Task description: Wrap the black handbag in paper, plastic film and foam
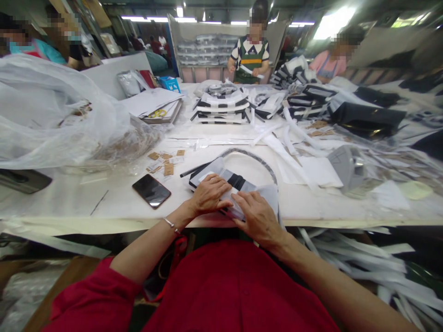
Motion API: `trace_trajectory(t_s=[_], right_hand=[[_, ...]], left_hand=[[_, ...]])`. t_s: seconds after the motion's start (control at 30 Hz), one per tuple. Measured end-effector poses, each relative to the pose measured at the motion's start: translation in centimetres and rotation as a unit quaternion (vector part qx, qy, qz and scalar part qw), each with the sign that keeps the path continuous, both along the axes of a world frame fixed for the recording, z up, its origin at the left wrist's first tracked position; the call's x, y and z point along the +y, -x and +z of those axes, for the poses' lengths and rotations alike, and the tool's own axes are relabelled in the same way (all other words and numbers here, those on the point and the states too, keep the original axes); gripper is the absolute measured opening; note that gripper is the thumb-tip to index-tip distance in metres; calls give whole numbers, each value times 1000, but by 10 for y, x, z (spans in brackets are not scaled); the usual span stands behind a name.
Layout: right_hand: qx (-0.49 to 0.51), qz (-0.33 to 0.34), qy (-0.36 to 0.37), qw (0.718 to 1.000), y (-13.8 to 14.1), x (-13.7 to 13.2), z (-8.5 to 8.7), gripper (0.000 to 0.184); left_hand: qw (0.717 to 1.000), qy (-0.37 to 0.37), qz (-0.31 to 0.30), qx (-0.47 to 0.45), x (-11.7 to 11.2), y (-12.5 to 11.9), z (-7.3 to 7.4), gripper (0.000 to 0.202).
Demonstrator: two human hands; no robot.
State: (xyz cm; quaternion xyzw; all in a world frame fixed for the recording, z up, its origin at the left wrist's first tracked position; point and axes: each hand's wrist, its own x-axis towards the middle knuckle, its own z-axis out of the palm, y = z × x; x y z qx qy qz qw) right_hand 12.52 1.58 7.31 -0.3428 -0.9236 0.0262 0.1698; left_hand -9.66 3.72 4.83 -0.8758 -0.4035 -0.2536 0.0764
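Observation:
A small black handbag (197, 175) lies tilted on the table near its front edge, partly covered with white wrapping paper (224, 167). Its long strap (258, 159), in a clear sleeve, loops behind and to the right. A black band (237, 180) crosses the top of the bag. My left hand (212, 193) lies on the white paper, fingers stretched out and thumb apart. Fingers of my right hand (258, 214) press on the near right part of the bag, with the thumb at its front edge. The bag's underside is hidden.
A phone (151, 190) and several brown tags (168, 168) lie to the left, near a large plastic bag (62, 115). A tape dispenser (348, 168) stands right. Wrapped bags (223, 108) are stacked ahead. A co-worker (251, 55) stands across the table.

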Motion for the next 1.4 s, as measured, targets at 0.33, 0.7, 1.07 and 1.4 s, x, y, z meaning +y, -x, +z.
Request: trace_trajectory(t_s=[0.33,0.7,1.07,1.4], right_hand=[[24,-66,-51,996,-25,-11,0,63],[78,9,-25,997,-34,-12,-8,25],[77,-60,20,995,-39,-5,-11,54],[86,-71,26,993,-34,-2,-17,45]], left_hand=[[994,-99,-42,9,-33,13,-8,28],[1000,-26,12,2,-44,1,-15,8],[994,93,62,20,-17,25,33,94],[974,194,72,95,11,39,29,99]])
